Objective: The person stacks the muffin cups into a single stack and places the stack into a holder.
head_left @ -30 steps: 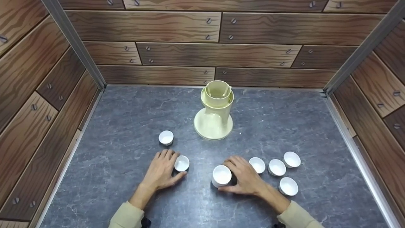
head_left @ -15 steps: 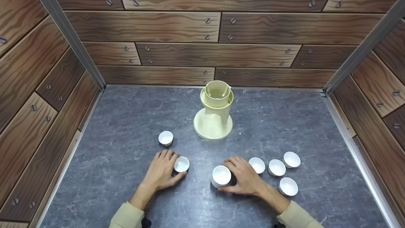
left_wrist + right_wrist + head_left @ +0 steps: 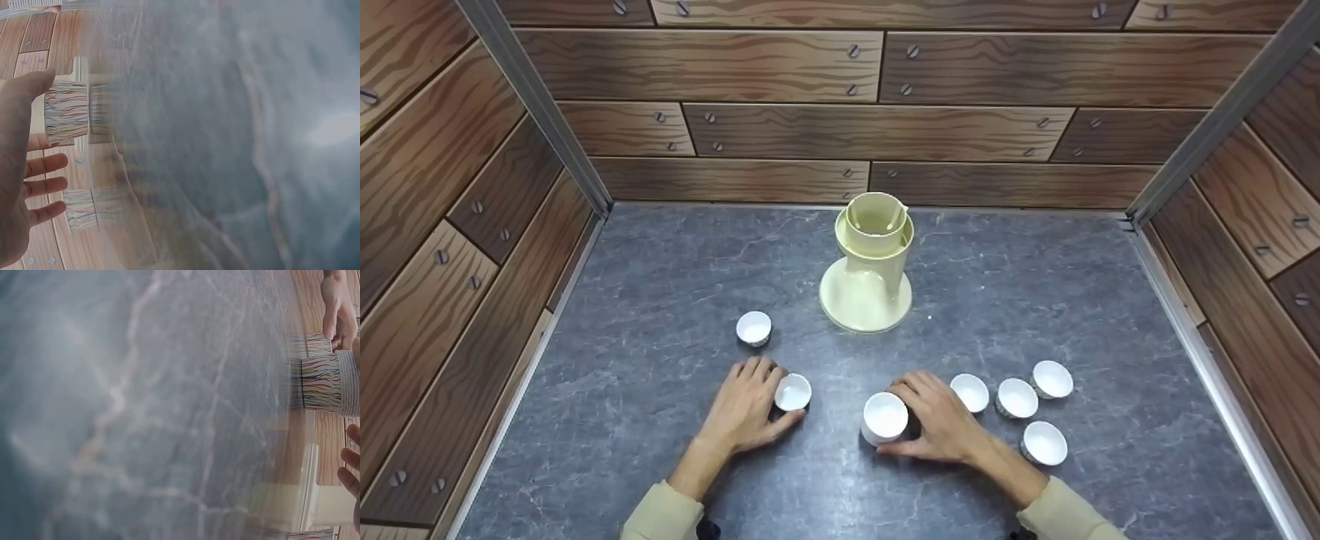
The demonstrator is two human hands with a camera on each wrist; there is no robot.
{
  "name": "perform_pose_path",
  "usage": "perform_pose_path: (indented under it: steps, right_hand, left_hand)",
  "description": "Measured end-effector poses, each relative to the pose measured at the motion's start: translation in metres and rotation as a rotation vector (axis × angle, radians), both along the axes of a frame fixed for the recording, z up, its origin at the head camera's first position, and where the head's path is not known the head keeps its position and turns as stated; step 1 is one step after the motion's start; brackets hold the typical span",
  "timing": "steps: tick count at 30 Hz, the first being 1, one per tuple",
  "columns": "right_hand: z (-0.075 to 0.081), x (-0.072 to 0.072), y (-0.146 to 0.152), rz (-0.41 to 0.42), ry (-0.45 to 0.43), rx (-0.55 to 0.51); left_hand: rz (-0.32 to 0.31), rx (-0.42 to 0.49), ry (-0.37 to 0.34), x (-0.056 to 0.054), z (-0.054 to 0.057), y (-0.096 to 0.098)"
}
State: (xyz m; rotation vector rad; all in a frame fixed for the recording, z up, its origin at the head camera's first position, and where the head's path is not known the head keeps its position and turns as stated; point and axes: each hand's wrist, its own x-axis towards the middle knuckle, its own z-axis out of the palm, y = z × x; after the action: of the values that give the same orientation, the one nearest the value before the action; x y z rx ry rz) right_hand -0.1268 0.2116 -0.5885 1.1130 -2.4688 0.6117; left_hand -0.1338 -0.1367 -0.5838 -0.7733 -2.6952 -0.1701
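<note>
Head: left hand (image 3: 746, 409) has thumb and index around a small white round cup (image 3: 793, 393), upright on the grey marbled worktop (image 3: 840, 487). Right hand (image 3: 937, 421) grips a stack of nested white cups (image 3: 885, 417), left of four loose white cups (image 3: 1016, 398). Pale-yellow cylindrical stand with round base (image 3: 866, 294) sits behind, between the hands.

Left wrist: cup wall has multicoloured wavy lines; other three fingers off it.

Right wrist: several rims layered on the stack; hand partly cropped.
</note>
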Motion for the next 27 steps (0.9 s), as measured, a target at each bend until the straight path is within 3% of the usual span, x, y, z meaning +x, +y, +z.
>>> perform_pose_path:
  steps: [8,27]
  right_hand:
    - [0.001,0.001,-0.001,-0.022,-0.038,0.015]
    - [0.000,-0.002,-0.001,-0.017,-0.006,0.009]
  left_hand:
    - [0.001,0.011,-0.020,0.001,0.002,0.004]
    - [-0.020,0.037,-0.004,0.003,0.006,0.015]
